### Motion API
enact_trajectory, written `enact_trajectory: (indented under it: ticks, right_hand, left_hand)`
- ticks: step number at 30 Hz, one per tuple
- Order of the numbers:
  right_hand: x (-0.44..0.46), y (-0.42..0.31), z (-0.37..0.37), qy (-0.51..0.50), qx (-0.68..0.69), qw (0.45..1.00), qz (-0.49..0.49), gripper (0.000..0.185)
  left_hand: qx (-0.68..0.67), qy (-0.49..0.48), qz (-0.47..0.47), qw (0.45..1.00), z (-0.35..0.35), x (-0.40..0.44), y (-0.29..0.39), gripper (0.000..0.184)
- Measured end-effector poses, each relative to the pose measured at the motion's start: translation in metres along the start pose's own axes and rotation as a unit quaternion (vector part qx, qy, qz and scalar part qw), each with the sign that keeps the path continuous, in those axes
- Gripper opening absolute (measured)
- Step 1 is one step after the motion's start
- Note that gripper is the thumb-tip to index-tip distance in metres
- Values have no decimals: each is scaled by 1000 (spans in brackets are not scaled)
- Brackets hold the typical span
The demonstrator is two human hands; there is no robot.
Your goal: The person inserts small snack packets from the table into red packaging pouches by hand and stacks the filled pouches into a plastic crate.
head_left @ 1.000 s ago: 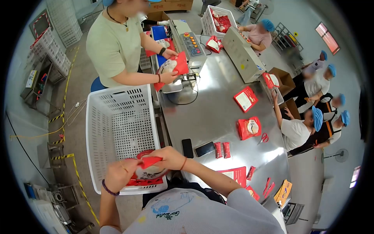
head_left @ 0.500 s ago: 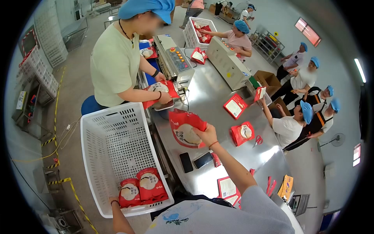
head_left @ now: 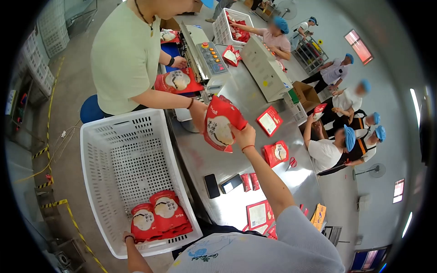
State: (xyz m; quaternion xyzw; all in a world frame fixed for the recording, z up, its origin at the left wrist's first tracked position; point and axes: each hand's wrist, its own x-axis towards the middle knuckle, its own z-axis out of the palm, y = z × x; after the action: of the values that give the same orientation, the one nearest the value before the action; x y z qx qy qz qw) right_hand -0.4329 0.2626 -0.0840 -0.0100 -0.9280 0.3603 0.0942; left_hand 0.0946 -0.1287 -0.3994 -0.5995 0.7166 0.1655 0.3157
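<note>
My right hand (head_left: 245,135) grips the lower right edge of a red food pouch (head_left: 221,125) with a pale printed picture, held above the steel table. A co-worker's hand (head_left: 199,114) touches the pouch's left edge. My left hand (head_left: 129,236) is at the near wall of a white perforated crate (head_left: 92,182), close beside the pouches in it; its fingers are mostly hidden. Several red pouches (head_left: 166,207) lie in the crate's near end. The co-worker's other hand is beside another red pouch (head_left: 177,81) at a machine with buttons (head_left: 211,59).
On the steel table (head_left: 200,157) are two phones (head_left: 211,185), small red sachets (head_left: 246,182), red pouches (head_left: 276,154), red scissors (head_left: 292,162) and an orange packet (head_left: 318,216). A second machine (head_left: 265,68) stands farther back. Other people in blue caps are along the far side.
My right hand has raised the pouch toward the co-worker, whose hand has come from another pouch to its left edge. My left hand stays at the crate. The view has shifted slightly.
</note>
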Motion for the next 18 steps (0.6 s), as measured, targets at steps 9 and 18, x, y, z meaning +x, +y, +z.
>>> enact_trajectory:
  ticks: [9, 18]
  right_hand:
    - [-1, -11, 16, 8, 137, 982, -133, 28]
    - [-167, -30, 31, -365, 115, 844, -376, 110]
  left_hand:
    - [-427, 19, 153, 891, -31, 5, 18, 11]
    - [-746, -12, 198, 635, -214, -297, 114, 8]
